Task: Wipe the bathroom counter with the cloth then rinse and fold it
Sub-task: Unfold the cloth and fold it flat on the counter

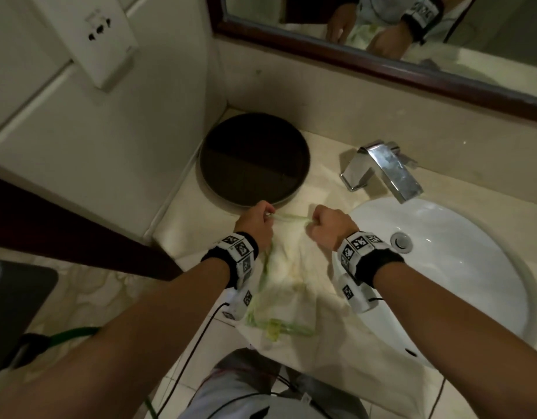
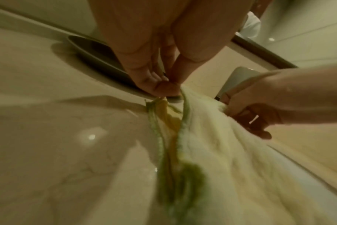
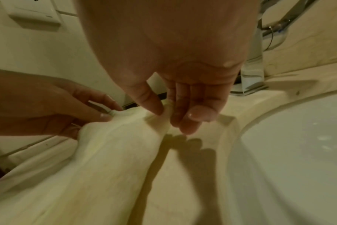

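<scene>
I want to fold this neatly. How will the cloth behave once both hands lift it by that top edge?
Probably floppy: the cloth sags and wrinkles below where the left hand and right hand pinch it. Likely light, since fingertip pinches hold it. Its lower part drapes over the counter edge, so it may swing or drag.

Two hands [image 1: 256,220] [image 1: 329,228], one cloth [image 1: 294,285], one tray [image 1: 252,160], one faucet [image 1: 385,169].

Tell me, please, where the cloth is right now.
In the head view the cloth hangs between both hands, left hand and right hand, left of the sink.
</scene>
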The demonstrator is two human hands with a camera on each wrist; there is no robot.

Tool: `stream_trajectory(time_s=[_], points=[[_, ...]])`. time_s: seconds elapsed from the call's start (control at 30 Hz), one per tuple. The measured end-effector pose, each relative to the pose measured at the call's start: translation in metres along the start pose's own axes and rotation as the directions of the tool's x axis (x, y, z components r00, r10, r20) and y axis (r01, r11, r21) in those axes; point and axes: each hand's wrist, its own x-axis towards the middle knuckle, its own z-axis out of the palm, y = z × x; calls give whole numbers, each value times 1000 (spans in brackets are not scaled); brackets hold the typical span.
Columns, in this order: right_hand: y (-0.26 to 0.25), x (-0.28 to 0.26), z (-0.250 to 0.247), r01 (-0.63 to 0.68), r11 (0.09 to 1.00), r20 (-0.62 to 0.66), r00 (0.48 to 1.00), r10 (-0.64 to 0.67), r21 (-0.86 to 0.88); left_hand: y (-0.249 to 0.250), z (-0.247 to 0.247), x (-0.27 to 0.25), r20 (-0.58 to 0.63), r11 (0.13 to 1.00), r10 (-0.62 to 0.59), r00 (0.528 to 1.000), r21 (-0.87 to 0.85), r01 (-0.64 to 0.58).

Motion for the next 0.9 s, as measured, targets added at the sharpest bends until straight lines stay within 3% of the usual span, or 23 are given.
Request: stream_trajectory(time_s=[0.17,0.37,0.5,0.57,0.67,0.77,0.83,0.9], points=[[0,-4,19,68,997,-105,992,-70,-25,-1,3,-3,-51,995,-64,997,76,67],[-5,2,32,95,989,-200,973,-116,-111,10,3,-5,-32,956,-28,999,291,36],[-6,-2,38,80,996,-233,969,-86,-38,10,7,-9,4,966,-119,993,230,115],[-5,-9,40,150,988,-321,934,-157,-45,5,6,-12,54,961,-147,988,243,130],[-2,-18,47,368,925,-383,844,-376,-98,-1,0,-12,52,975,-134,990,186,122],[5,-23,57,526,831,-303,774,-556,-182,-2,-4,-9,12,987,-67,998,145,64],[9,-23,64,544,804,-140,800,-583,-240,-3,-5,-9,4,978,-18,1000,208,17],[13,-25,72,506,809,54,855,-515,-298,-4,-4,-12,10,958,-2,1000,287,-1]])
